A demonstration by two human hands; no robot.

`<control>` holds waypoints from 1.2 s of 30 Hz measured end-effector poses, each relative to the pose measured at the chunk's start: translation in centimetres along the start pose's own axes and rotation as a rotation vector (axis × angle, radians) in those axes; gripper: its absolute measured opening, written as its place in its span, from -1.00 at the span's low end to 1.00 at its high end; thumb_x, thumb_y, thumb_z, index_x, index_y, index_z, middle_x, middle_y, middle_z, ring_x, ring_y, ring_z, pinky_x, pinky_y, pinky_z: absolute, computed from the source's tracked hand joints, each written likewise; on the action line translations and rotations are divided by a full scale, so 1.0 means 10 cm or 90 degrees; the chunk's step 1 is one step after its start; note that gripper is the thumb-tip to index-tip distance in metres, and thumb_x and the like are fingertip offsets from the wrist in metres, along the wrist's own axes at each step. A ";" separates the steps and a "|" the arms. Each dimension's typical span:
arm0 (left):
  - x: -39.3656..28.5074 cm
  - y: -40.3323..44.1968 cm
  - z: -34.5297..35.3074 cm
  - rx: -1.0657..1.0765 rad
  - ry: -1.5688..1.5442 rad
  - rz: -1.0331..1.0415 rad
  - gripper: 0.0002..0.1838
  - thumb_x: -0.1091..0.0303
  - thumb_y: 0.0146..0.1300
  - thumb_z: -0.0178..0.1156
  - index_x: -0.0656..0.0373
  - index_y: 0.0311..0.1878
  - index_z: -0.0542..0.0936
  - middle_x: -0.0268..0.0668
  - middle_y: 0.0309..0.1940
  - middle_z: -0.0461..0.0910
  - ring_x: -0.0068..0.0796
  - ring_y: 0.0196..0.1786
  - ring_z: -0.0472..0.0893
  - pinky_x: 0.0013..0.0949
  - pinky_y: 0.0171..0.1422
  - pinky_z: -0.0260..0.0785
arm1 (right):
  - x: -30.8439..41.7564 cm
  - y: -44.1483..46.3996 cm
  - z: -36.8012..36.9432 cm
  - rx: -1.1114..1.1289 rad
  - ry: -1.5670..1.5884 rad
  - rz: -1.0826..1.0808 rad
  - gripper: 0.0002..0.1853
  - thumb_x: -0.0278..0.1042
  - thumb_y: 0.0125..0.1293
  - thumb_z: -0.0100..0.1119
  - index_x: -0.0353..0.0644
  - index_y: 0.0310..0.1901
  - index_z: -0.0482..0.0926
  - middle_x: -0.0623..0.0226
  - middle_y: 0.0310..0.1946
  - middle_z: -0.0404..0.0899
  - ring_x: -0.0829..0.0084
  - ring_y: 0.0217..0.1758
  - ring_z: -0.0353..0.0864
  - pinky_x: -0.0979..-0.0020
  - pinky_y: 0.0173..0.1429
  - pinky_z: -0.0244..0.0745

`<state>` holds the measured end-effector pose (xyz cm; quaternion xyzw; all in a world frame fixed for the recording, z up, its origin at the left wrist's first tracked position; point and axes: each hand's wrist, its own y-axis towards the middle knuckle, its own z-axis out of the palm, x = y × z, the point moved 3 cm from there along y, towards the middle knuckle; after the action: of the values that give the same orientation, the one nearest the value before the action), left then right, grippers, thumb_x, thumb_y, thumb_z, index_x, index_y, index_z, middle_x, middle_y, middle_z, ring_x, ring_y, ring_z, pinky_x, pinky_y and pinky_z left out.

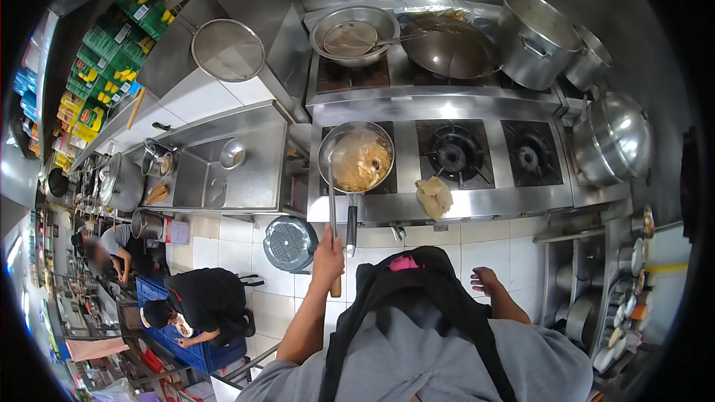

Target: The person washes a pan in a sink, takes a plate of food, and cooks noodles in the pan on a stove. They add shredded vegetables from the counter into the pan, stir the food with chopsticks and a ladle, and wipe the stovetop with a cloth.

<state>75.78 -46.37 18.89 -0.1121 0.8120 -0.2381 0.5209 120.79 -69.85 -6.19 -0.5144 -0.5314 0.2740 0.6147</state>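
My left hand point(328, 258) is closed round the wooden handle of a long metal utensil point(332, 205), whose far end reaches into a frying pan point(325, 166). Noodle-like food with pale and orange pieces point(370, 165) lies in the pan, on the front-left burner. The pan's black handle point(352, 225) points toward me, just right of my left hand, and is not held. My right hand point(484, 281) hangs in front of the stove with loosely bent fingers slightly apart; nothing shows in it. A tan cloth point(434, 198) lies on the stove's front edge.
Two burners point(450, 156) are right of the pan. Behind stand a bowl with a strainer point(350, 37), a dark wok point(452, 48) and tall pots point(532, 41). Left are a sink point(205, 175) and a round container point(290, 243). Other people point(205, 301) are at lower left.
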 end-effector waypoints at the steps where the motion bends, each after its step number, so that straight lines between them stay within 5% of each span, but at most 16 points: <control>1: 0.16 0.10 0.05 -0.062 0.063 0.022 -0.39 0.28 0.49 -0.05 0.02 0.54 0.06 -0.39 -0.57 0.35 -0.58 -0.66 0.38 -0.46 -0.64 0.34 | 0.01 0.00 0.00 -0.002 0.001 -0.002 -0.73 -0.20 0.42 0.05 -0.05 0.07 0.49 0.35 -0.22 0.56 0.34 -0.22 0.59 0.17 -0.14 0.54; 3: 0.35 0.26 0.14 -0.119 0.129 0.051 -0.38 0.27 0.49 -0.04 -0.02 0.55 0.05 -0.38 -0.57 0.36 -0.57 -0.66 0.37 -0.46 -0.65 0.33 | -0.01 -0.02 0.00 -0.002 0.004 0.001 -0.72 -0.19 0.40 0.05 -0.05 0.07 0.49 0.34 -0.22 0.56 0.35 -0.23 0.58 0.20 -0.17 0.53; 5: 0.53 0.30 0.31 0.056 -0.449 -0.118 -0.41 0.22 0.50 -0.02 -0.08 0.52 0.09 -0.36 -0.55 0.38 -0.56 -0.67 0.34 -0.50 -0.65 0.27 | -0.07 -0.04 -0.04 -0.002 0.002 0.007 -0.71 -0.19 0.38 0.06 -0.06 0.08 0.49 0.33 -0.21 0.56 0.36 -0.24 0.57 0.23 -0.19 0.52; 9: 0.35 0.39 0.24 0.141 -0.783 -0.269 -0.50 0.18 0.50 0.00 -0.08 0.44 0.20 -0.38 -0.54 0.37 -0.64 -0.67 0.28 -0.54 -0.65 0.21 | -0.13 0.07 -0.10 -0.003 -0.007 0.027 -0.72 -0.19 0.39 0.06 -0.07 0.06 0.49 0.33 -0.22 0.55 0.34 -0.25 0.56 0.19 -0.18 0.52; 11: 0.06 0.25 0.17 0.129 -0.707 -0.237 -0.50 0.21 0.50 -0.01 -0.03 0.44 0.22 -0.40 -0.54 0.35 -0.66 -0.66 0.29 -0.52 -0.65 0.23 | -0.15 0.05 -0.15 -0.012 -0.006 0.039 -0.72 -0.19 0.39 0.06 -0.07 0.06 0.49 0.32 -0.22 0.55 0.33 -0.25 0.56 0.18 -0.18 0.52; 13: -0.14 0.16 0.04 0.096 -0.315 -0.070 -0.49 0.24 0.49 -0.03 0.03 0.45 0.22 -0.41 -0.54 0.33 -0.66 -0.65 0.31 -0.51 -0.63 0.27 | -0.07 0.02 -0.15 -0.007 -0.011 0.013 -0.72 -0.19 0.40 0.06 -0.07 0.06 0.49 0.31 -0.21 0.55 0.33 -0.25 0.56 0.18 -0.16 0.51; 19: -0.15 -0.21 -0.02 0.134 -0.083 -0.011 -0.37 0.23 0.48 -0.04 -0.06 0.56 0.05 -0.44 -0.57 0.34 -0.63 -0.67 0.37 -0.47 -0.65 0.34 | 0.10 0.02 -0.02 -0.001 -0.011 0.008 -0.74 -0.20 0.40 0.05 -0.06 0.05 0.50 0.35 -0.22 0.56 0.35 -0.24 0.57 0.18 -0.15 0.53; 22: 0.14 -0.02 -0.09 0.037 0.250 0.031 -0.42 0.27 0.40 0.05 0.06 0.47 0.24 0.03 -0.33 0.65 -0.21 -0.54 0.65 -0.25 -0.57 0.55 | 0.15 0.03 0.03 0.008 -0.004 -0.006 -0.72 -0.17 0.40 0.05 -0.05 0.07 0.49 0.33 -0.18 0.56 0.34 -0.21 0.56 0.19 -0.14 0.52; 25: 0.13 0.11 -0.29 0.002 0.265 0.083 -0.40 0.26 0.39 0.06 0.06 0.47 0.22 0.13 -0.23 0.65 0.05 -0.40 0.69 -0.08 -0.40 0.58 | 0.12 0.09 0.08 0.019 -0.011 -0.009 -0.72 -0.18 0.39 0.06 -0.05 0.06 0.49 0.33 -0.18 0.57 0.34 -0.21 0.57 0.19 -0.15 0.53; 26: 0.26 0.17 -0.35 -0.047 0.300 0.188 -0.41 0.27 0.37 0.07 0.04 0.46 0.25 0.22 -0.12 0.62 0.27 -0.22 0.64 0.07 -0.12 0.54 | 0.10 0.08 0.06 0.020 -0.001 -0.013 -0.72 -0.17 0.39 0.06 -0.05 0.06 0.49 0.32 -0.18 0.57 0.34 -0.20 0.57 0.19 -0.15 0.53; 29: 0.28 -0.01 -0.58 -0.046 0.401 0.262 -0.44 0.28 0.36 0.07 0.03 0.43 0.31 0.22 -0.10 0.60 0.33 -0.11 0.60 0.15 0.08 0.42 | 0.09 0.07 -0.05 0.010 0.004 -0.016 -0.72 -0.18 0.39 0.07 -0.05 0.06 0.49 0.32 -0.18 0.56 0.33 -0.19 0.56 0.18 -0.14 0.54; 36: 0.10 0.34 -0.74 -0.091 0.493 0.267 -0.38 0.24 0.33 0.12 -0.15 0.46 0.27 0.14 -0.27 0.65 0.30 -0.20 0.61 0.19 -0.07 0.45 | 0.22 0.08 0.12 0.034 -0.041 -0.007 -0.76 -0.17 0.39 0.11 -0.04 0.01 0.51 0.36 -0.22 0.57 0.37 -0.23 0.56 0.22 -0.15 0.55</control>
<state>68.96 -41.84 18.92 0.1169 0.9668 -0.0947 0.2067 120.45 -67.22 -6.22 -0.4857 -0.5463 0.3009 0.6125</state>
